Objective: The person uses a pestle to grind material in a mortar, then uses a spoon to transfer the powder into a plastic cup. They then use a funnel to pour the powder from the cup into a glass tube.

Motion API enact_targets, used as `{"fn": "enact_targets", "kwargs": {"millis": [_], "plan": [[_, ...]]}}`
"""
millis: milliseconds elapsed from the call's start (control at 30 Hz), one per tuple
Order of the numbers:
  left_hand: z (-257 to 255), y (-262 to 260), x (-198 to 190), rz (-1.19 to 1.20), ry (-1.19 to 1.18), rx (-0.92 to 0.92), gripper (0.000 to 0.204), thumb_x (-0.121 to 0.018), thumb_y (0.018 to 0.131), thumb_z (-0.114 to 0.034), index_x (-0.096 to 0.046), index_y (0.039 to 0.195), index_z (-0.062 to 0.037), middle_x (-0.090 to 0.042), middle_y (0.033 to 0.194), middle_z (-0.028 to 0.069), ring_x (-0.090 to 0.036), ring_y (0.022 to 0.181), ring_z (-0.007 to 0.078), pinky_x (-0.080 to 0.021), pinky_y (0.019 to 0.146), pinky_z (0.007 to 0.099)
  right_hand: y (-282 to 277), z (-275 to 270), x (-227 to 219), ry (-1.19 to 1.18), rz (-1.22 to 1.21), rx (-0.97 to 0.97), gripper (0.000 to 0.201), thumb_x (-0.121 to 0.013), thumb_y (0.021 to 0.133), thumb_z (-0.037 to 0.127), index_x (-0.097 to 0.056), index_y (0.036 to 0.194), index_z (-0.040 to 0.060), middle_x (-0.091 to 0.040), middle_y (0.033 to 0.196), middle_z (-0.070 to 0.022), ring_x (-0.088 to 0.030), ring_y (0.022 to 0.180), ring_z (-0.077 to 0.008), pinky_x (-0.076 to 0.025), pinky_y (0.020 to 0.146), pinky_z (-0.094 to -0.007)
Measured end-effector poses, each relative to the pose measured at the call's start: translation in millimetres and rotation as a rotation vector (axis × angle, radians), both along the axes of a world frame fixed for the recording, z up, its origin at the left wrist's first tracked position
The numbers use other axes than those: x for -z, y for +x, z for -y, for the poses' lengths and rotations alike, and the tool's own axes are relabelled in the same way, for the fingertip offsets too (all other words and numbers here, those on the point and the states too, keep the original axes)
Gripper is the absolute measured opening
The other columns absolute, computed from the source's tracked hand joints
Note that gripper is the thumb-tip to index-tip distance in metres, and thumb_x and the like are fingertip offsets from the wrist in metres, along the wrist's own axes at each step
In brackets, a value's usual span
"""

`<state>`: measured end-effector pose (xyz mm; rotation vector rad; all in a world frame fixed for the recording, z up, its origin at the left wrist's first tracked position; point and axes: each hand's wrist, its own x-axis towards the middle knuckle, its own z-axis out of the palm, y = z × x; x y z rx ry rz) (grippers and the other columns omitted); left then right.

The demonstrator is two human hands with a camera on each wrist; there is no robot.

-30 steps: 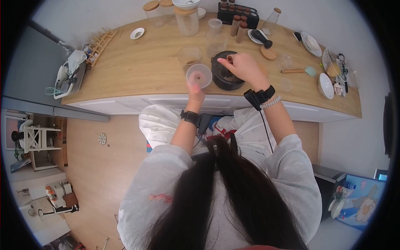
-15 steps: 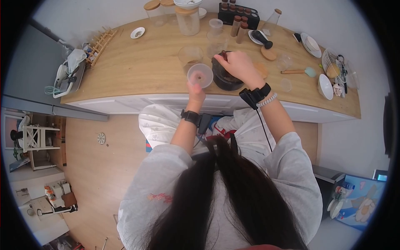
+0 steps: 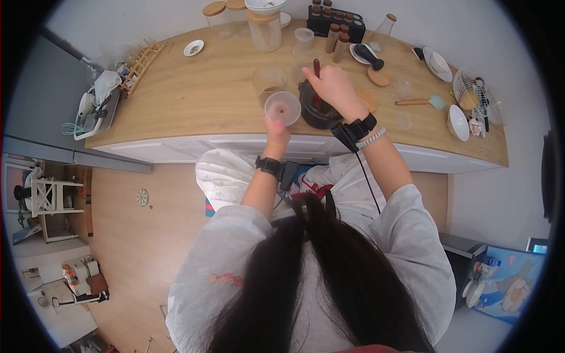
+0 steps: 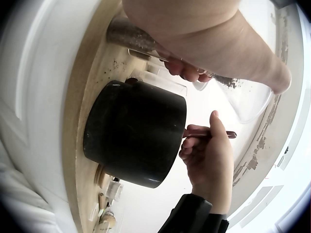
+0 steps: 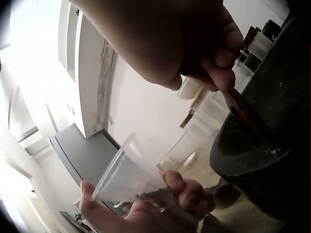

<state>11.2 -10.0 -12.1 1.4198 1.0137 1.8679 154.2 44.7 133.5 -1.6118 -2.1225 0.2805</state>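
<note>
My left hand point(image 3: 278, 130) grips a clear plastic funnel-like cup point(image 3: 282, 108) near the counter's front edge; dark crumbs point(image 5: 154, 195) lie in its narrow part in the right wrist view. Just to its right stands a black mortar point(image 4: 136, 131). Over the mortar my right hand point(image 3: 339, 92) pinches the dark reddish-brown handle of a utensil point(image 5: 245, 116), whose lower end reaches inside the mortar. What the mortar holds is hidden by its wall and my hand. Behind the cup is a clear glass container point(image 3: 269, 80) with brown matter at its bottom.
Toward the back stand a lidded jar point(image 3: 266, 34), corked tubes point(image 3: 333, 38) and a black rack point(image 3: 336, 23). Right of the mortar are a black pestle point(image 3: 369, 56) on a small plate, a wooden lid point(image 3: 378, 76), a spatula point(image 3: 419, 102) and a white bowl point(image 3: 458, 123).
My right hand has shifted slightly over the mortar, and the utensil's handle has tipped from low and slanted to nearly upright. My left hand and the cup have hardly moved.
</note>
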Motion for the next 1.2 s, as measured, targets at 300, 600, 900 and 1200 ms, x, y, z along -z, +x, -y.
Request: {"fn": "enact_targets", "kwargs": {"millis": [300, 600, 900, 1200], "plan": [[0.1, -0.6, -2.2, 0.006, 0.018, 0.001, 0.072, -0.035, 0.078, -0.065, -0.054, 0.095, 0.0021, -0.053, 0.091, 0.0077, -0.048, 0.088, 0.0186, -0.037, 0.079, 0.0301, -5.1, -8.3, 1.5, 0.028, -0.093, 0.044, 0.059, -0.05, 0.083, 0.048, -0.058, 0.058, -0.0056, -0.053, 0.054, -0.0241, -0.057, 0.059, -0.04, -0.045, 0.054, -0.0428], [-1.4, -1.9, 1.5, 0.017, 0.016, 0.014, 0.073, -0.036, 0.077, -0.067, -0.054, 0.095, 0.0019, -0.052, 0.09, 0.0071, -0.047, 0.088, 0.0183, -0.037, 0.079, 0.0304, -0.5, -5.3, -13.2, -0.162, -0.298, 0.096, 0.056, -0.05, 0.084, 0.045, -0.057, 0.056, -0.0027, -0.053, 0.046, -0.0151, -0.058, 0.052, -0.0331, -0.046, 0.053, -0.0398], [-1.3, -2.2, 2.7, 0.032, 0.013, 0.013, 0.073, -0.038, 0.076, -0.067, -0.054, 0.094, 0.0014, -0.051, 0.09, 0.0068, -0.047, 0.088, 0.0178, -0.037, 0.079, 0.0301, 32.6, -3.7, -1.7, 0.025, -0.428, 0.071, 0.051, -0.054, 0.082, 0.046, -0.059, 0.059, 0.0008, -0.059, 0.052, -0.0088, -0.059, 0.053, -0.0226, -0.043, 0.051, -0.0331], [-3.6, -1.9, 3.7, 0.027, 0.037, 0.003, 0.07, -0.039, 0.076, -0.065, -0.054, 0.092, 0.0014, -0.051, 0.09, 0.0069, -0.047, 0.087, 0.0179, -0.037, 0.078, 0.0298, 42.8, 12.4, 0.9, 0.015, -0.378, 0.072, 0.037, -0.061, 0.079, 0.038, -0.061, 0.067, 0.0027, -0.06, 0.056, -0.009, -0.058, 0.054, -0.021, -0.043, 0.051, -0.032]]}}
